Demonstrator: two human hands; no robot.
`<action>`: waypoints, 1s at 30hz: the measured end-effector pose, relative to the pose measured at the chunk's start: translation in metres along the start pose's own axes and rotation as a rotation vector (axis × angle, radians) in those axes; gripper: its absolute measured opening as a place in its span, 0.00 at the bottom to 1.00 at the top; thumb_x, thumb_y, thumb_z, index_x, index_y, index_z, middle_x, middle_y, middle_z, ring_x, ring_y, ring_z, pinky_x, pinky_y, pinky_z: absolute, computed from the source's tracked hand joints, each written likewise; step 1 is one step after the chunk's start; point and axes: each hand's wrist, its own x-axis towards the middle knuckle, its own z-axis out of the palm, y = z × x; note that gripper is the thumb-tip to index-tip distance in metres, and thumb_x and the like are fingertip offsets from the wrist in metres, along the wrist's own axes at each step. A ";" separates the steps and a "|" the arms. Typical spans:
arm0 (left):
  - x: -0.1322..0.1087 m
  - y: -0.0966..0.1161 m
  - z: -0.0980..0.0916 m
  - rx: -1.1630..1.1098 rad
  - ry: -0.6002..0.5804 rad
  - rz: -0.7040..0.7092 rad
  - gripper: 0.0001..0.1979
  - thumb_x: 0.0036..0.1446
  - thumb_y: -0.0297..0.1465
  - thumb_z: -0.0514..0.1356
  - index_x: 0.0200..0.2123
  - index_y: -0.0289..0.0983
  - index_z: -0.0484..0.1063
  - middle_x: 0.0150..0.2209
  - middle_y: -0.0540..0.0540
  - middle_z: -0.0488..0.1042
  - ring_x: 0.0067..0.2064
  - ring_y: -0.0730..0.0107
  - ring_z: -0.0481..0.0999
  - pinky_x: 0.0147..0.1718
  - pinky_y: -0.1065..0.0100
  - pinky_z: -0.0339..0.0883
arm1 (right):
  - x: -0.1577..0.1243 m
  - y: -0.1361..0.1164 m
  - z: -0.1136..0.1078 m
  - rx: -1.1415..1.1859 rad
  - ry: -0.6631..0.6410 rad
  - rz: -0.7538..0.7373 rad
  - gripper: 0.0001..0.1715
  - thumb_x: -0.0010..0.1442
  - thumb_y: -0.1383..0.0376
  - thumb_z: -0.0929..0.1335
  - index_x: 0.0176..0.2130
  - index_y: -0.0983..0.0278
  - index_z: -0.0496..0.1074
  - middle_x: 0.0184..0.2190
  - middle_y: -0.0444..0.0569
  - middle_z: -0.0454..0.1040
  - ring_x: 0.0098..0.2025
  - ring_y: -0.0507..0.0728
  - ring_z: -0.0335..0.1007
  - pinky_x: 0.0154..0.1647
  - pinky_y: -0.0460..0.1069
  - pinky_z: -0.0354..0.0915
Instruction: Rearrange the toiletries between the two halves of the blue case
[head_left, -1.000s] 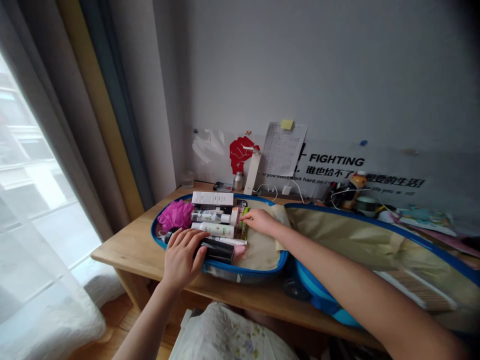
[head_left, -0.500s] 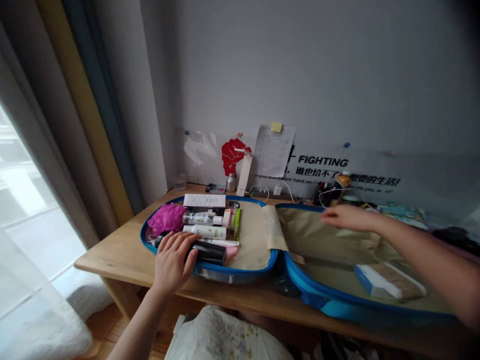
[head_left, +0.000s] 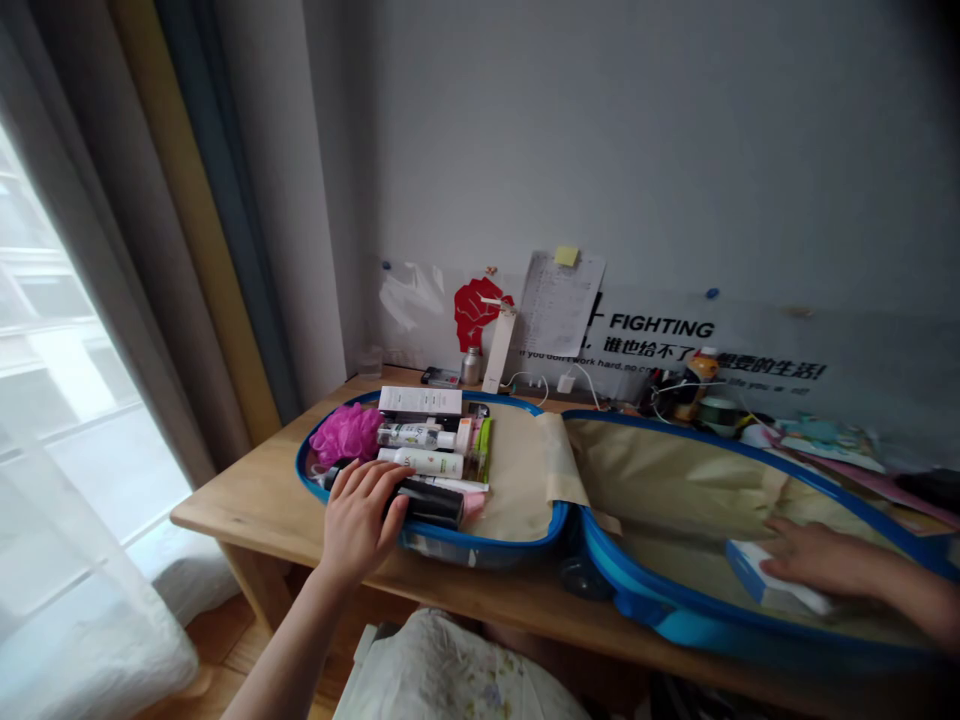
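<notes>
1. White and blue, inside the open suitcase's (head_left: 697, 628) right half: saw a small box (head_left: 750, 572) under the right hand (head_left: 810, 555), just below the fingers.
2. Judged its long axis as slanting from the blue end down toward the near right; found the right hand nearer, the left hand (head_left: 364, 515) well apart, over a black container (head_left: 431, 502).
3. Noted left fingers side by side, thumb apart; could not tell either hand's grip.
4. Lost the box's upper right behind blurred right fingers.

Wooden bench (head_left: 244, 468) occupied by open blue suitcase (head_left: 523, 465), laid flat; silver bottle (head_left: 471, 367), flat dark case (head_left: 439, 377), slim white object (head_left: 499, 352) placed behind it, near wall (head_left: 637, 130).
</notes>
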 end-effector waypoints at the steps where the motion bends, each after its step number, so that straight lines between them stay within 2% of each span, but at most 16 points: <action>1: 0.000 0.000 0.000 0.002 0.001 0.005 0.17 0.69 0.36 0.48 0.48 0.41 0.75 0.46 0.45 0.80 0.50 0.58 0.75 0.57 0.55 0.58 | 0.002 0.002 0.001 -0.015 -0.098 0.064 0.26 0.44 0.36 0.69 0.23 0.54 0.77 0.25 0.65 0.77 0.19 0.59 0.71 0.25 0.56 0.61; 3: 0.000 0.000 0.000 0.004 0.006 0.013 0.17 0.69 0.36 0.48 0.49 0.41 0.75 0.46 0.45 0.80 0.50 0.58 0.75 0.57 0.55 0.58 | 0.010 -0.003 -0.007 -0.002 -0.267 0.154 0.21 0.43 0.43 0.73 0.26 0.56 0.78 0.28 0.68 0.78 0.23 0.60 0.74 0.27 0.54 0.63; 4: 0.000 0.000 0.000 0.005 0.008 0.017 0.17 0.69 0.36 0.47 0.49 0.40 0.75 0.46 0.45 0.80 0.50 0.58 0.75 0.57 0.55 0.58 | 0.015 -0.010 -0.015 0.024 -0.293 0.159 0.19 0.42 0.47 0.74 0.28 0.57 0.78 0.30 0.69 0.78 0.27 0.61 0.76 0.29 0.54 0.64; 6: 0.000 0.001 0.000 0.007 0.010 0.016 0.18 0.69 0.36 0.47 0.49 0.40 0.75 0.46 0.45 0.80 0.50 0.58 0.75 0.56 0.55 0.58 | 0.028 -0.033 -0.036 0.078 -0.270 0.111 0.20 0.42 0.51 0.75 0.34 0.58 0.78 0.35 0.68 0.79 0.33 0.63 0.78 0.32 0.53 0.67; 7: 0.001 0.001 0.000 0.007 0.011 0.014 0.18 0.69 0.36 0.47 0.48 0.40 0.75 0.46 0.45 0.80 0.50 0.59 0.75 0.56 0.55 0.58 | 0.035 -0.049 -0.047 0.078 -0.211 0.098 0.23 0.43 0.51 0.74 0.38 0.59 0.78 0.35 0.66 0.79 0.35 0.65 0.79 0.33 0.54 0.68; 10: 0.002 0.002 0.000 0.004 0.013 0.009 0.18 0.69 0.36 0.47 0.48 0.40 0.76 0.46 0.45 0.80 0.49 0.58 0.76 0.56 0.55 0.58 | 0.057 -0.115 -0.078 0.073 -0.058 0.023 0.37 0.50 0.47 0.69 0.56 0.60 0.70 0.45 0.62 0.76 0.44 0.68 0.77 0.42 0.58 0.71; 12: 0.002 0.002 -0.001 0.004 0.017 0.011 0.18 0.69 0.36 0.47 0.48 0.40 0.76 0.46 0.45 0.80 0.49 0.58 0.76 0.56 0.55 0.59 | 0.069 -0.171 -0.093 0.088 0.007 -0.071 0.42 0.54 0.47 0.68 0.63 0.61 0.63 0.53 0.63 0.71 0.48 0.67 0.75 0.49 0.58 0.70; 15: 0.002 0.002 -0.001 0.005 0.027 0.020 0.18 0.69 0.36 0.47 0.48 0.40 0.76 0.45 0.45 0.80 0.49 0.58 0.76 0.56 0.55 0.59 | 0.080 -0.258 -0.104 0.097 -0.090 -0.290 0.45 0.53 0.49 0.69 0.66 0.55 0.57 0.59 0.58 0.65 0.53 0.66 0.73 0.53 0.58 0.69; 18: 0.002 0.002 -0.001 -0.005 0.024 0.019 0.18 0.69 0.36 0.47 0.48 0.40 0.76 0.46 0.45 0.80 0.49 0.58 0.76 0.56 0.55 0.59 | 0.089 -0.328 -0.096 0.068 -0.160 -0.496 0.44 0.53 0.56 0.70 0.65 0.58 0.57 0.59 0.58 0.64 0.60 0.68 0.66 0.59 0.59 0.65; 21: 0.002 0.003 -0.001 -0.015 0.019 0.007 0.18 0.69 0.36 0.47 0.48 0.41 0.76 0.46 0.45 0.80 0.50 0.59 0.76 0.57 0.56 0.58 | 0.100 -0.372 -0.077 -0.023 -0.219 -0.571 0.46 0.50 0.60 0.72 0.65 0.62 0.57 0.58 0.61 0.64 0.60 0.71 0.65 0.56 0.61 0.66; 24: 0.002 0.003 -0.001 -0.025 0.013 -0.007 0.18 0.69 0.36 0.47 0.48 0.41 0.76 0.46 0.46 0.80 0.51 0.59 0.76 0.57 0.55 0.57 | 0.111 -0.396 -0.056 -0.054 -0.247 -0.588 0.45 0.48 0.63 0.73 0.62 0.62 0.59 0.58 0.61 0.65 0.59 0.71 0.65 0.53 0.59 0.67; 30: 0.002 0.002 0.000 -0.045 -0.001 -0.014 0.18 0.69 0.36 0.46 0.49 0.41 0.75 0.46 0.46 0.80 0.51 0.59 0.75 0.58 0.54 0.56 | 0.121 -0.410 -0.042 -0.074 -0.281 -0.626 0.25 0.50 0.62 0.74 0.48 0.61 0.69 0.51 0.56 0.70 0.54 0.65 0.68 0.52 0.56 0.66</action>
